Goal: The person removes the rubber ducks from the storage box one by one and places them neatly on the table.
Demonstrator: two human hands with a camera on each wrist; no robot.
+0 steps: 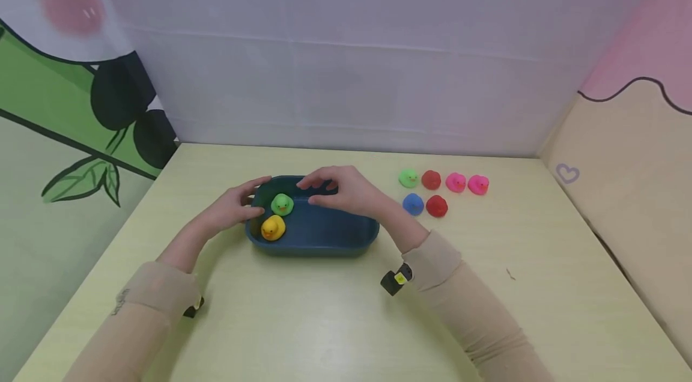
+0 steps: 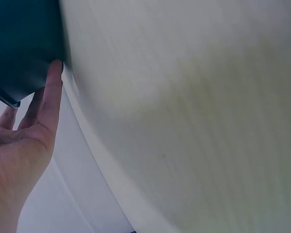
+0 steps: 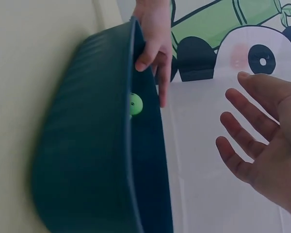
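Observation:
A dark blue plastic tray (image 1: pixel 340 232) stands on the table with a green rubber duck (image 1: pixel 282 205) and a yellow rubber duck (image 1: pixel 273 228) at its left end. My left hand (image 1: pixel 233 209) holds that end, thumb over the rim and fingers along the outside wall; the left wrist view shows the fingers against the tray's outer side (image 2: pixel 26 53). Over the tray's far middle hovers my right hand (image 1: pixel 346 191), fingers loosely bent and apart, with nothing in them. In the right wrist view the right hand (image 3: pixel 269 131) is clear of the rim, and the green duck (image 3: pixel 136 104) shows inside.
Right of the tray lie more rubber ducks: a green one (image 1: pixel 408 178), a blue one (image 1: pixel 413 204), two red ones (image 1: pixel 431 179) and two pink ones (image 1: pixel 456 182). A printed cloth backdrop (image 1: pixel 346 69) rises behind the table's far edge.

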